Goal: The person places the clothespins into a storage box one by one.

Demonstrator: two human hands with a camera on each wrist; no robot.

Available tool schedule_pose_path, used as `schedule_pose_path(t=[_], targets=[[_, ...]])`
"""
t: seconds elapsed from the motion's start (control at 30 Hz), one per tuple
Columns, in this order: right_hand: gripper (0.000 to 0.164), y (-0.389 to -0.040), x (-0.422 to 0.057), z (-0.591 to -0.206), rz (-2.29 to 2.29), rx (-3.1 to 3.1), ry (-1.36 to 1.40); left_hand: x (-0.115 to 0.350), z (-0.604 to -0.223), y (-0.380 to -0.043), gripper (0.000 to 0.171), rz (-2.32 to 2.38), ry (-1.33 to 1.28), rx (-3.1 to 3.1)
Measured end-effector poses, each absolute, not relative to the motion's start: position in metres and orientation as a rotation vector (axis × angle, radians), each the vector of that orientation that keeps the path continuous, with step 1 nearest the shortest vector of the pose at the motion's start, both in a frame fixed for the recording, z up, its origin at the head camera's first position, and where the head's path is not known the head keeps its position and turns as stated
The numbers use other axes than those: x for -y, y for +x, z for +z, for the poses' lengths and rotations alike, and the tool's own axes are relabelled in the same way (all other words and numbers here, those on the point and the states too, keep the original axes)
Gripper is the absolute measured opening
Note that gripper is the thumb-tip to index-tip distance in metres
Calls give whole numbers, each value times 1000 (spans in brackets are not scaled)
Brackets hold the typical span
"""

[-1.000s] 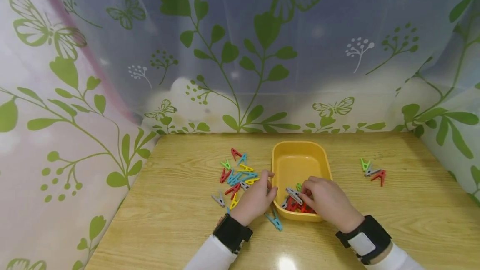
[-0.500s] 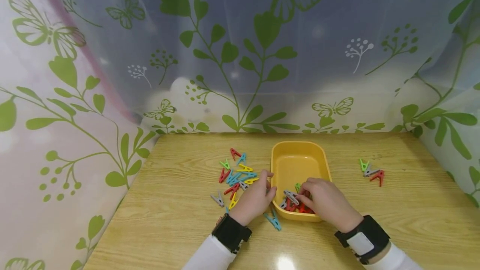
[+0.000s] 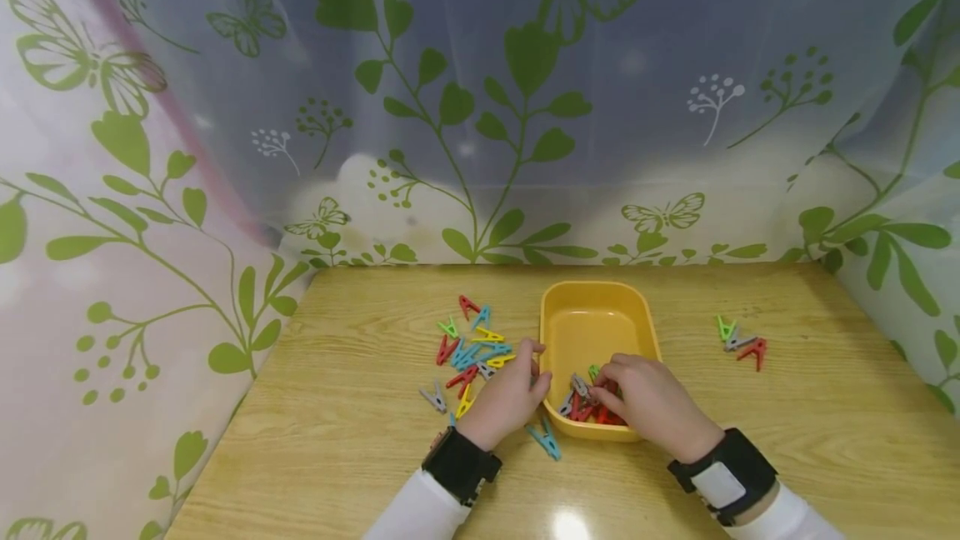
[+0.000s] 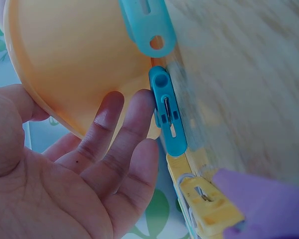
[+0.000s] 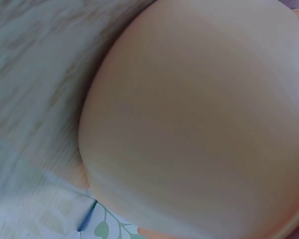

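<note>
Left hand [image 3: 504, 400]: fingers loosely spread beside yellow tray [image 3: 594, 330]
Right hand [image 3: 651, 400]: pinching grey clip [image 3: 579, 385] within tray's near end, beside red clips [image 3: 580, 411]
Tabletop [image 3: 330, 423]: loose clips [image 3: 466, 354] either side

Grey clip [image 3: 580, 386] inside yellow tray [image 3: 596, 330]

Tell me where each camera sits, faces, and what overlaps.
Head: on head, looks forward and down at yellow tray; left hand, right hand, sleeves show.
Left wrist: on that wrist, faces tray, blue clips; left hand shows.
Right wrist: on that wrist, faces tray wall; hand unclear.
Head and left wrist share left hand, tray.
</note>
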State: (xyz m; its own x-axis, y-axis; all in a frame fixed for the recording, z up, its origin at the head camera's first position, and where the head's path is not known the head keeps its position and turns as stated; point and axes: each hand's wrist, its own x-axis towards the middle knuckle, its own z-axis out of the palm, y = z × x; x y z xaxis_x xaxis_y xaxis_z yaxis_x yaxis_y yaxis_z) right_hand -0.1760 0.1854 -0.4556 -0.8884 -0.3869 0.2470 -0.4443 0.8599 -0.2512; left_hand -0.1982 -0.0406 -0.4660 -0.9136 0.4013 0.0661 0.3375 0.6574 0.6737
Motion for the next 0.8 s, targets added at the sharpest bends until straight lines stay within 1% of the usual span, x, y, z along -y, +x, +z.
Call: schedule_pose_path(t=[0.43, 0.63, 0.8], targets=[[12, -176, -194, -448, 380, 2689, 612, 40, -466, -198, 37, 1101, 629, -2780], [13, -184, -215, -440, 422, 2633, 493, 41, -466, -198, 38, 1087, 619, -2783], [16, -193, -247, -431, 430, 2636, 297, 41, -466, -197, 38, 1089, 615, -2783]])
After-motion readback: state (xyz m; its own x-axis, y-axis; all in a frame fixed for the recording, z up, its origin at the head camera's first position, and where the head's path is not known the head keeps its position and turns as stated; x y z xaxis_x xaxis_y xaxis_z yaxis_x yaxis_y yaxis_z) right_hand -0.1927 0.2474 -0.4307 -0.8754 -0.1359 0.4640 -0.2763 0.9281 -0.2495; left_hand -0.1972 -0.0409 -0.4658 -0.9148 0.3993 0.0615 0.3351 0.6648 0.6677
